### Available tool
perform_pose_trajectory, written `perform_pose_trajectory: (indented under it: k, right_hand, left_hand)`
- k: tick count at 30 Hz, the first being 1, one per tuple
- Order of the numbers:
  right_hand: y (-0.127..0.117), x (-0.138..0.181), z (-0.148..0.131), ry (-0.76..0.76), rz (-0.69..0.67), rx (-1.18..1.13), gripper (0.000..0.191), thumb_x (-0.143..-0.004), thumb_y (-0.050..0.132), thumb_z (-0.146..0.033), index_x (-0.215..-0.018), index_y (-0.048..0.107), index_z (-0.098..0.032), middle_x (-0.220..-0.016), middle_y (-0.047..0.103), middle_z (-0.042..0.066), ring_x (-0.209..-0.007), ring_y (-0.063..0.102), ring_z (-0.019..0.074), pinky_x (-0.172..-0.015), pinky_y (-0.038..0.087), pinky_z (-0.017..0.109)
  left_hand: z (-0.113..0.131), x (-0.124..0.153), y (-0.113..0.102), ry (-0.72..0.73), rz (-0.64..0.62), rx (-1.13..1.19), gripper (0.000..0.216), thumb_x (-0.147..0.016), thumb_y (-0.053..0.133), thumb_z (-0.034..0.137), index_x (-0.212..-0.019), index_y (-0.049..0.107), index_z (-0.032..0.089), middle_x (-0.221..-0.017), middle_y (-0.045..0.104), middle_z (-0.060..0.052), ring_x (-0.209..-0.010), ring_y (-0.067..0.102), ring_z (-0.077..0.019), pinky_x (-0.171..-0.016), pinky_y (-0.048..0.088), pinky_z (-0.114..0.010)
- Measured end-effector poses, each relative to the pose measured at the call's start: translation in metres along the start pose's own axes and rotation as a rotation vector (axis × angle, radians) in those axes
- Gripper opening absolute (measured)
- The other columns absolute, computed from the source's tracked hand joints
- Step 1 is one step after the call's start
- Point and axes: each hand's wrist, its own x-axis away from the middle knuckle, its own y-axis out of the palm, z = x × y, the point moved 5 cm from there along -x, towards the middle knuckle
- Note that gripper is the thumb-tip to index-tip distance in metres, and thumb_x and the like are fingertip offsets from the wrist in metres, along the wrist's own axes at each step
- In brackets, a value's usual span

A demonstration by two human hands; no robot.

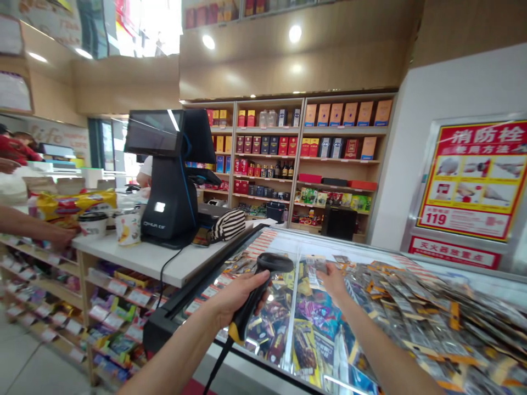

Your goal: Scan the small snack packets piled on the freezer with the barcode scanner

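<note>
My left hand (pixel 237 296) grips a black barcode scanner (pixel 263 282) with a yellow base, its cable trailing down. The scanner's head points over the glass lid of a chest freezer (pixel 288 241) full of wrapped ice creams. My right hand (pixel 332 278) lies flat on the glass lid, fingers spread, just right of the scanner. It holds nothing.
A black checkout terminal (pixel 171 175) stands on the white counter (pixel 135 255), with a striped pouch (pixel 227 225) beside it. Another person's arm (pixel 37 230) reaches over snacks and cups at the left. Shelves of boxed goods (pixel 304 153) line the back wall. A red fire-hydrant poster (pixel 473 181) hangs at the right.
</note>
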Motion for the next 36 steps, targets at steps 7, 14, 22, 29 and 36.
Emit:
perform_pose_trajectory:
  k: [7,14,22,29,36]
  right_hand:
    - [-0.002,-0.001,0.001,0.016,-0.006,-0.045,0.024,-0.058,0.047,-0.028,-0.078,0.052,-0.015,-0.074,0.064,0.005,-0.068,0.057,0.019,-0.059,0.042,0.028]
    - [-0.008,-0.003,0.007,-0.004,0.05,0.009,0.024,-0.058,0.048,-0.027,-0.077,0.054,-0.015,-0.069,0.063,0.004,-0.065,0.056,0.0182,-0.057,0.04,0.026]
    - [-0.013,-0.003,0.016,-0.001,0.033,0.076,0.022,-0.057,0.047,-0.027,-0.075,0.055,-0.015,-0.068,0.062,0.004,-0.062,0.054,0.0178,-0.055,0.038,0.026]
    - [-0.008,-0.006,0.013,0.003,0.058,0.127,0.023,-0.057,0.049,-0.029,-0.074,0.056,-0.015,-0.063,0.062,0.003,-0.06,0.054,0.0174,-0.052,0.037,0.025]
    - [-0.003,-0.005,0.009,0.018,0.061,0.141,0.02,-0.055,0.049,-0.028,-0.07,0.052,-0.016,-0.067,0.061,0.003,-0.06,0.054,0.0172,-0.054,0.038,0.026]
  left_hand:
    - [-0.003,-0.006,0.003,-0.018,-0.033,0.009,0.033,-0.063,0.052,0.047,-0.067,0.048,0.014,-0.051,0.052,0.002,-0.041,0.046,-0.0065,-0.04,0.033,-0.018]
    - [-0.003,-0.011,0.005,0.002,-0.062,0.026,0.033,-0.063,0.052,0.047,-0.068,0.048,0.014,-0.051,0.051,0.002,-0.041,0.045,-0.0066,-0.04,0.031,-0.018]
    - [-0.006,-0.014,-0.005,-0.004,-0.025,0.041,0.032,-0.063,0.052,0.048,-0.069,0.047,0.016,-0.05,0.05,0.004,-0.041,0.045,-0.0067,-0.038,0.032,-0.018]
    - [-0.005,-0.01,-0.004,0.004,-0.043,0.032,0.031,-0.063,0.052,0.046,-0.064,0.047,0.015,-0.049,0.049,0.003,-0.04,0.043,-0.0059,-0.038,0.032,-0.018]
    - [-0.006,-0.008,-0.014,-0.018,-0.001,0.058,0.032,-0.065,0.05,0.046,-0.066,0.048,0.014,-0.049,0.049,0.003,-0.04,0.043,-0.006,-0.038,0.032,-0.018]
